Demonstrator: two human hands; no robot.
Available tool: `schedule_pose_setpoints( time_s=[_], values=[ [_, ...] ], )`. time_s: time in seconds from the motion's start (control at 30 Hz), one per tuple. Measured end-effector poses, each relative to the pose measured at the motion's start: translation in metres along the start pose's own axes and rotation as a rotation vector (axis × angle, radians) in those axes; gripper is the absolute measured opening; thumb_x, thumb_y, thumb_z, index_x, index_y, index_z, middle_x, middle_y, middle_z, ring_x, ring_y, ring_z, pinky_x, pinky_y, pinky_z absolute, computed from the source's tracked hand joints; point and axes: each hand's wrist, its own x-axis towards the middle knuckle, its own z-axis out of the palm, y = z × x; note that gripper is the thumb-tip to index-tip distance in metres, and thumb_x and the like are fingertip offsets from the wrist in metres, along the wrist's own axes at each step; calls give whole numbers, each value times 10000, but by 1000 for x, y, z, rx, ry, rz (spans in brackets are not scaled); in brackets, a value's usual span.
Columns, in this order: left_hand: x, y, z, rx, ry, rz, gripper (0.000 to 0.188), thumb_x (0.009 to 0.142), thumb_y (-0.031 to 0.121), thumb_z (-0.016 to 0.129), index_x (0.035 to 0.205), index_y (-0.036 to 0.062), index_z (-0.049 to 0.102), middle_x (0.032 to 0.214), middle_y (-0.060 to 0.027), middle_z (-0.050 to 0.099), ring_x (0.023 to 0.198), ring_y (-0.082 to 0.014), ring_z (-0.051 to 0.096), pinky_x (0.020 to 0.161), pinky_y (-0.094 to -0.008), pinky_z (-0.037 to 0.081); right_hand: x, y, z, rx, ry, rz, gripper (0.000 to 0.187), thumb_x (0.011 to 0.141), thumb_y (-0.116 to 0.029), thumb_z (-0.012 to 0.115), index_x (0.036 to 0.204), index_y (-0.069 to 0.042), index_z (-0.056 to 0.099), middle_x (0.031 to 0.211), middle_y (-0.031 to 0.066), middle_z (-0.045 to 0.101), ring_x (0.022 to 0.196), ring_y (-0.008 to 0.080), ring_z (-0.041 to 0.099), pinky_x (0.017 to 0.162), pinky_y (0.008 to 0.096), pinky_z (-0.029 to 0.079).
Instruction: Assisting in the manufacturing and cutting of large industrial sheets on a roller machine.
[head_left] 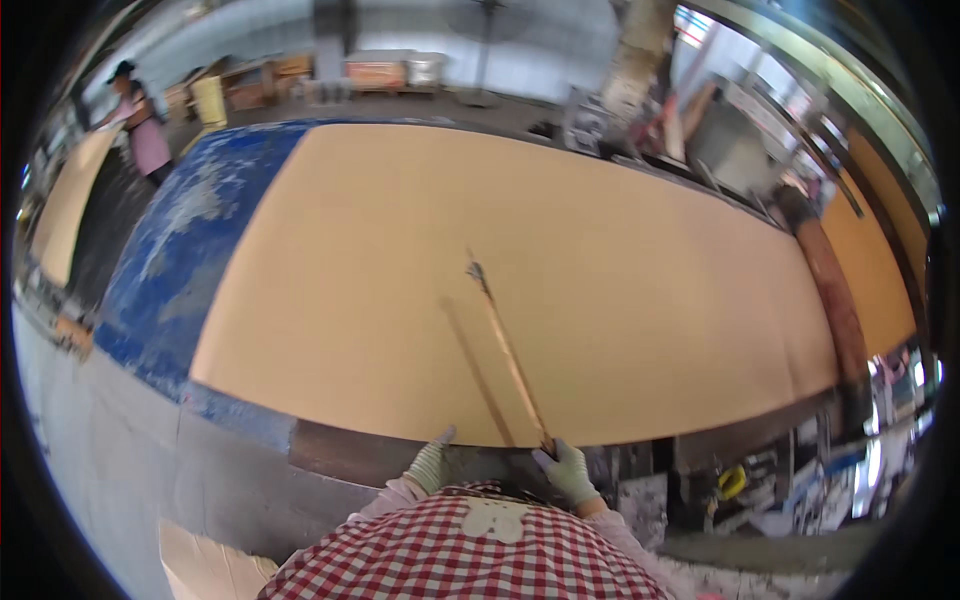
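Note:
A large tan sheet (600, 250), thin and smooth like veneer, lies flat across the table in front of me. My right hand (568, 472), in a pale striped work glove, is closed round the near end of a long wooden stick (512, 362). The stick slants up and away over the sheet to a dark, thin-pointed tip, and its shadow falls to the left. My gloved left hand (430, 463) is at the sheet's near edge, fingers stretched out and holding nothing. Whether it touches the sheet is hard to tell.
Bare blue worn tabletop (190, 250) shows left of the sheet. A reddish-brown roller (832, 290) stands at the right end, with another orange-tan sheet (872, 270) beyond. Machinery (735, 130) lines the far right. A person in pink (147, 130) stands far left beside another sheet (70, 205).

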Motion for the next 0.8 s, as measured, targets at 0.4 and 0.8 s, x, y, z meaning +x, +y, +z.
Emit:
schedule_pose_setpoints(
  time_s=[0.4, 0.8],
  values=[
    [-25, 50, -78, 70, 323, 436, 432, 754, 522, 625, 947, 139, 580, 691, -6, 563, 526, -122, 492, 409, -235, 373, -33, 17, -2, 225, 62, 164, 363, 824, -279, 618, 1013, 27, 573, 809, 198, 620, 716, 256, 610, 660, 352, 469],
    [28, 4, -29, 63, 238, 64, 337, 762, 386, 673, 921, 107, 570, 677, -32, 577, 576, -158, 561, 472, -287, 466, -18, -30, -4, 361, -28, 246, 351, 840, -202, 608, 1076, 39, 509, 833, 143, 611, 750, 226, 590, 660, 315, 464]
  ],
)
